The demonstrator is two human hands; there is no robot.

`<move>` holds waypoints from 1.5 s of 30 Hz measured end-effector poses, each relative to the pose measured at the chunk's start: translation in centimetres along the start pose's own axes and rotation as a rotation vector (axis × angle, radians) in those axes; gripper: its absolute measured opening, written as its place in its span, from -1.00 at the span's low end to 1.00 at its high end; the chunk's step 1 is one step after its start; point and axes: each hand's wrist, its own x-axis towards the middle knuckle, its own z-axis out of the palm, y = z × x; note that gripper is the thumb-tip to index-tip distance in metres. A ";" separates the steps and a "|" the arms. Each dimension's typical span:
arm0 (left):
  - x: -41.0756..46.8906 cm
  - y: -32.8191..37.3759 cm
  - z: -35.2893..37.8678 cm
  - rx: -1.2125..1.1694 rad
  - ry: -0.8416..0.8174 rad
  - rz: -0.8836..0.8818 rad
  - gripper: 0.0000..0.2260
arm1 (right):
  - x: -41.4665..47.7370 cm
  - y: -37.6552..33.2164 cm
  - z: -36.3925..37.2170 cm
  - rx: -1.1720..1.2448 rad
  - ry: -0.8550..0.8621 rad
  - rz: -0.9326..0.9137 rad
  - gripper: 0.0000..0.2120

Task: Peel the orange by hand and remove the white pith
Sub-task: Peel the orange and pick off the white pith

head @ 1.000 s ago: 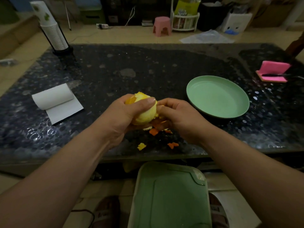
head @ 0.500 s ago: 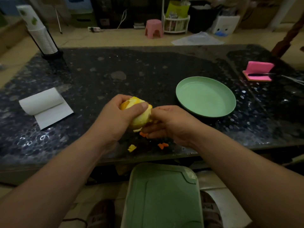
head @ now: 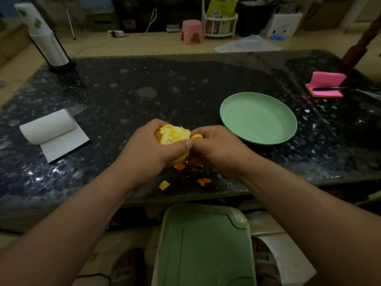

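Left hand [head: 150,149] cups the partly peeled orange [head: 173,137] in curled fingers, while right hand [head: 216,147] fingers pinch its peel above the bench [head: 185,89].

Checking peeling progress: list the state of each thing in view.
Orange, partly peeled, pith showing.
Left hand, grips orange.
Right hand, pinches peel at orange.
Scraps, loose on table.
Plate, upright, no peel inside.
Paper roll, partly unrolled.
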 end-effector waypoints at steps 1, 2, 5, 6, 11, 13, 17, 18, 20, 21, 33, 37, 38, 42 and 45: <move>0.1 -0.1 -0.1 -0.021 0.001 -0.017 -0.44 | 0.1 0.1 0.0 -0.038 0.008 -0.021 -0.93; 0.2 -0.2 -0.1 -0.048 0.005 -0.036 -0.41 | 0.1 0.1 -0.1 -0.065 0.012 -0.038 -0.93; 0.6 -0.4 0.0 -0.203 0.026 -0.085 -0.39 | 0.2 0.3 -0.2 -0.095 0.005 -0.063 -0.88; 0.6 -0.5 0.0 -0.243 0.032 -0.098 -0.40 | 0.2 0.3 -0.1 -0.075 -0.006 -0.057 -0.86; 0.5 -0.4 0.1 -0.270 0.039 -0.100 -0.39 | 0.3 0.5 0.5 -0.083 0.033 -0.057 -0.83; 0.4 -0.5 0.2 -0.286 0.031 -0.109 -0.39 | 0.3 0.7 0.6 -0.191 0.098 -0.106 -0.84; 0.6 -0.4 0.0 -0.426 0.004 -0.157 -0.44 | 0.1 0.7 0.4 -0.200 0.120 -0.162 -0.87; 0.5 -0.2 -0.1 -0.471 -0.018 -0.175 -0.47 | 0.1 0.7 0.3 -0.171 0.099 -0.154 -0.85; 0.4 0.0 -0.3 -0.512 -0.047 -0.197 -0.48 | 0.0 0.5 0.0 -0.101 0.031 -0.114 -0.81; 0.4 -0.1 -0.4 -0.506 -0.044 -0.202 -0.47 | -0.1 0.3 0.0 -0.071 0.001 -0.093 -0.80; 0.0 0.8 -1.8 -0.956 -0.120 -0.394 -0.56 | 1.8 1.2 -0.6 0.201 0.038 -0.006 -0.78; -0.2 0.2 -1.4 -0.885 -0.062 -0.466 -0.71 | 2.6 2.1 -0.7 -0.617 0.120 -0.084 -0.66; -0.1 0.1 -1.3 -0.880 -0.034 -0.483 -0.76 | 2.6 2.1 -0.6 -0.746 0.125 -0.127 -0.65; 0.0 -0.2 -1.2 -0.891 0.012 -0.488 -0.61 | 1.4 0.9 -0.3 -0.720 0.124 -0.214 -0.65; 0.2 -0.1 -1.2 -0.903 0.000 -0.480 -0.57 | 0.3 0.2 -0.2 -0.477 0.020 -0.206 -0.61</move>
